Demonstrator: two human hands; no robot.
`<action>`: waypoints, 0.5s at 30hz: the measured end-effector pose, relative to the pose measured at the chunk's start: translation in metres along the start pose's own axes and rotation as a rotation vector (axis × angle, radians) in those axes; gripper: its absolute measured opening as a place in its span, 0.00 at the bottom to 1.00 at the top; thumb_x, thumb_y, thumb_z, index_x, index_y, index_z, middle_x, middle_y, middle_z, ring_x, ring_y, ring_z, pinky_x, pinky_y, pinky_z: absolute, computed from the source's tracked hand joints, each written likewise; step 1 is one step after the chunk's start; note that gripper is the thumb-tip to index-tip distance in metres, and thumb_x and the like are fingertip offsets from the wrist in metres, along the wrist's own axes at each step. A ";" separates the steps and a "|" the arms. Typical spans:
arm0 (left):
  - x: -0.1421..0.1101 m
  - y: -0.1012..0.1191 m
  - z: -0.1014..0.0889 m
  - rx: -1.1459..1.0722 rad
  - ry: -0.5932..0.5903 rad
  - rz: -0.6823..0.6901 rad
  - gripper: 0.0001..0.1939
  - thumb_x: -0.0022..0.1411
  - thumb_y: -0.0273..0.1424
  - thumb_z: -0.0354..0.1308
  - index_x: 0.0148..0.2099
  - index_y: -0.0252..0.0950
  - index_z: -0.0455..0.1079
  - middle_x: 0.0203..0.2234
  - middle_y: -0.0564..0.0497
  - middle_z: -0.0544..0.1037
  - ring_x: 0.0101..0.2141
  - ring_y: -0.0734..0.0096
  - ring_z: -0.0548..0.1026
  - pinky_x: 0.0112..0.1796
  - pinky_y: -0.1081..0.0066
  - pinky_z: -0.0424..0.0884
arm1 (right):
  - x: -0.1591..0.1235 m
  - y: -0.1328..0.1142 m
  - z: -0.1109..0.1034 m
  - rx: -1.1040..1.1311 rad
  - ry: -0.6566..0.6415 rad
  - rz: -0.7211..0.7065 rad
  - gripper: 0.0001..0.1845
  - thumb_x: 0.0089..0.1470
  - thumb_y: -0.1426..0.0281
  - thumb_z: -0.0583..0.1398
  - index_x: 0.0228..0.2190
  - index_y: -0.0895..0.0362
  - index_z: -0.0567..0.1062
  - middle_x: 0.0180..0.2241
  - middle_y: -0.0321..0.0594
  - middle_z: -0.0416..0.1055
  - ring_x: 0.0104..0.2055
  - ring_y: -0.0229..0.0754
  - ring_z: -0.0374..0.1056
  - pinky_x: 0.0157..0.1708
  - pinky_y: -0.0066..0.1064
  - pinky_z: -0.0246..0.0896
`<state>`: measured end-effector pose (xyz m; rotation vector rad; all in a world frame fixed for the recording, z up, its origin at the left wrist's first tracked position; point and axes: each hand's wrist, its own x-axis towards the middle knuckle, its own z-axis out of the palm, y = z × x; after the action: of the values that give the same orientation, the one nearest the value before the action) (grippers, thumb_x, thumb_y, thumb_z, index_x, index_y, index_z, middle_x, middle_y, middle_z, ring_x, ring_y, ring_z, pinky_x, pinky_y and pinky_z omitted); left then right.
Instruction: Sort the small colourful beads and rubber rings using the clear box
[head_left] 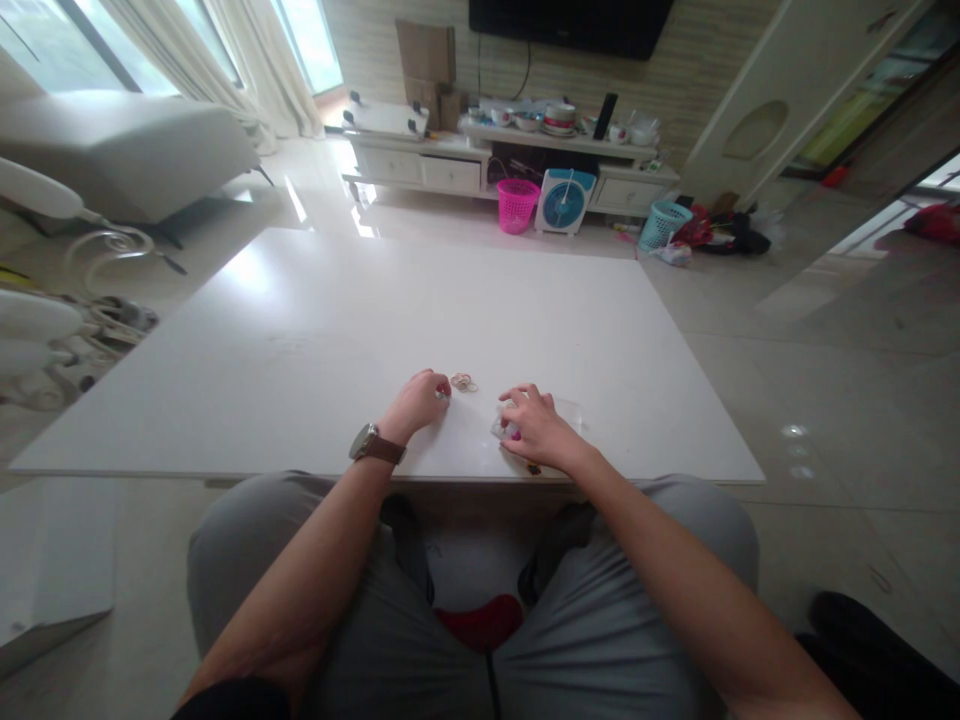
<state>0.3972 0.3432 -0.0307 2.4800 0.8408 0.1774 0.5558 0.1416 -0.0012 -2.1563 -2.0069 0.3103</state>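
My left hand [422, 402], with a brown-strapped watch [376, 445] on its wrist, rests low over the white table [360, 300]. Its fingers are closed in a pinch, and a small pale bit shows at the fingertips, too small to name. Just right of those fingertips lies a little heap of thin, light-brown loops [464, 383], like rubber bands. My right hand [536, 428] curls over a clear plastic box [569, 412], fingers and thumb around its left end. Something small and pink [513, 433] shows under the fingers; the palm hides the rest of the contents.
A small dark and yellow item [533, 468] lies by the table's near edge, below my right wrist. Beyond the table stand a pink basket [517, 205], a blue fan [565, 202] and a low white cabinet [450, 174]. My knees are under the near edge.
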 end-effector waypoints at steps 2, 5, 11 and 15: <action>0.000 -0.001 -0.001 0.025 -0.010 -0.011 0.07 0.53 0.25 0.60 0.35 0.36 0.77 0.34 0.45 0.77 0.35 0.63 0.76 0.43 0.66 0.72 | 0.000 0.000 0.000 -0.001 -0.008 0.006 0.06 0.55 0.66 0.66 0.33 0.56 0.78 0.58 0.48 0.66 0.62 0.56 0.51 0.53 0.49 0.55; 0.001 -0.002 0.000 0.039 -0.038 -0.020 0.08 0.52 0.25 0.61 0.37 0.36 0.77 0.33 0.46 0.78 0.36 0.63 0.76 0.43 0.66 0.72 | -0.001 -0.001 0.000 -0.005 -0.027 0.012 0.06 0.55 0.66 0.66 0.34 0.57 0.78 0.58 0.48 0.66 0.62 0.56 0.51 0.54 0.49 0.54; 0.001 -0.004 0.005 -0.013 0.004 0.001 0.11 0.54 0.25 0.58 0.41 0.36 0.76 0.34 0.47 0.80 0.35 0.65 0.76 0.41 0.67 0.72 | 0.000 -0.003 -0.001 -0.019 -0.055 0.020 0.07 0.57 0.66 0.65 0.35 0.57 0.79 0.59 0.48 0.65 0.62 0.56 0.49 0.53 0.48 0.53; 0.001 -0.001 0.007 -0.102 0.066 0.007 0.10 0.54 0.25 0.59 0.40 0.36 0.75 0.32 0.49 0.80 0.32 0.68 0.76 0.37 0.70 0.71 | 0.001 -0.003 -0.001 -0.021 -0.063 0.022 0.06 0.57 0.68 0.64 0.35 0.56 0.79 0.59 0.47 0.65 0.62 0.55 0.50 0.53 0.47 0.53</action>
<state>0.3996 0.3420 -0.0375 2.3935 0.8292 0.2989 0.5530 0.1425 0.0005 -2.2095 -2.0293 0.3671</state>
